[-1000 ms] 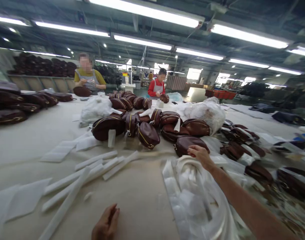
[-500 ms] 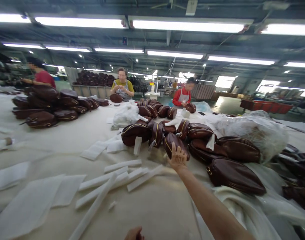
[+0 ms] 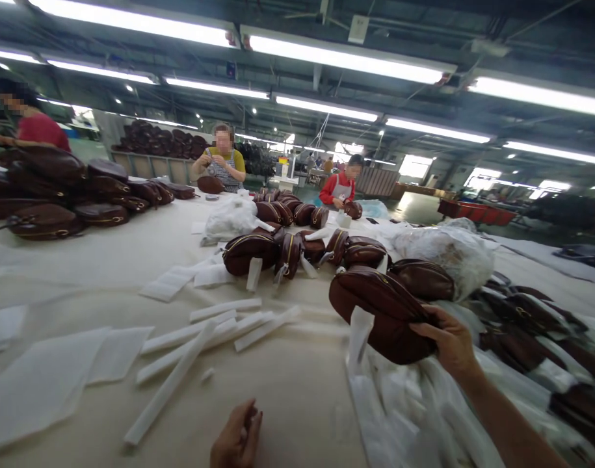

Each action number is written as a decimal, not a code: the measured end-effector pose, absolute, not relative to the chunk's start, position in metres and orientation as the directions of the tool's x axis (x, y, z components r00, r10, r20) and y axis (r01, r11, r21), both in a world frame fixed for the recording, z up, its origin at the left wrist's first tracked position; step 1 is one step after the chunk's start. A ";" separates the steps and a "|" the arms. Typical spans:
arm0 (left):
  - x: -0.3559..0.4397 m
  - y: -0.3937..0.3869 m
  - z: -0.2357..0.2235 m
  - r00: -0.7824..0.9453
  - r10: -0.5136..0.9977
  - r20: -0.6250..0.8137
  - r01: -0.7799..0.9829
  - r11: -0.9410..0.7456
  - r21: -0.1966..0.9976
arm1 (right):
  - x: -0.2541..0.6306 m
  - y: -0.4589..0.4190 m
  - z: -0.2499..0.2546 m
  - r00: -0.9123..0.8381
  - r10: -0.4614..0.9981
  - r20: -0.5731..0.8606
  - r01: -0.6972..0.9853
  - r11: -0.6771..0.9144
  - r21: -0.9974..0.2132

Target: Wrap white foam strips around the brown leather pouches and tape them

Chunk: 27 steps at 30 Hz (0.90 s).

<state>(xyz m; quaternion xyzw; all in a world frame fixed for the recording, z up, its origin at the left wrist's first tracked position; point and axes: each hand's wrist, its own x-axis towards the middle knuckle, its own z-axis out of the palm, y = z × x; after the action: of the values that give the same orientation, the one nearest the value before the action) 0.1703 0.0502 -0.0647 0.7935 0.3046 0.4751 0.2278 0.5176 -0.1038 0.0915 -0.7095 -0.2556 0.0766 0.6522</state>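
Note:
My right hand [image 3: 448, 346] grips a dark brown leather pouch [image 3: 380, 312] by its right end and holds it just above the table, over a heap of white plastic bags [image 3: 399, 403]; a white tag [image 3: 359, 335] hangs from the pouch. My left hand [image 3: 237, 439] rests at the bottom edge of the view with its fingers curled together; what they hold, if anything, I cannot make out. A cluster of similar brown pouches [image 3: 287, 250] lies further out on the cream table [image 3: 131, 260].
White paper strips [image 3: 214, 325] and flat white sheets [image 3: 48, 377] lie to the left. More pouches are stacked at far left [image 3: 58, 195] and far right [image 3: 531, 318]. A filled plastic bag [image 3: 448, 250] sits behind. Three people work at the far side.
My right hand reached to the pouch cluster, took one pouch and drew it back toward me and to the right. My left hand stayed low near the table edge.

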 end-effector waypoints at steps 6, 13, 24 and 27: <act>0.180 0.025 0.064 0.478 0.115 0.871 0.043 -0.993 0.108 | 0.439 -0.149 0.063 0.681 0.710 0.179 0.184 0.071 -0.980; 0.176 0.007 0.046 0.721 0.057 0.691 0.036 -0.998 0.044 | 0.380 -0.139 0.024 0.289 0.928 0.237 0.543 0.045 -0.838; 0.181 0.012 0.039 0.778 0.109 0.618 0.109 -0.993 0.038 | 0.326 -0.122 0.030 0.100 0.774 0.626 0.988 -0.002 -0.156; 0.185 0.017 0.041 0.778 0.178 0.603 0.169 -0.983 0.072 | 0.332 -0.114 0.032 0.127 0.774 0.621 0.989 -0.050 -0.140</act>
<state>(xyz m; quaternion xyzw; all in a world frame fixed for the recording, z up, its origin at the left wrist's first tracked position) 0.1853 0.0166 0.0410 0.9428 0.0922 0.3202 0.0069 0.3320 -0.1141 0.0322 -0.6980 -0.6313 -0.1946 0.2765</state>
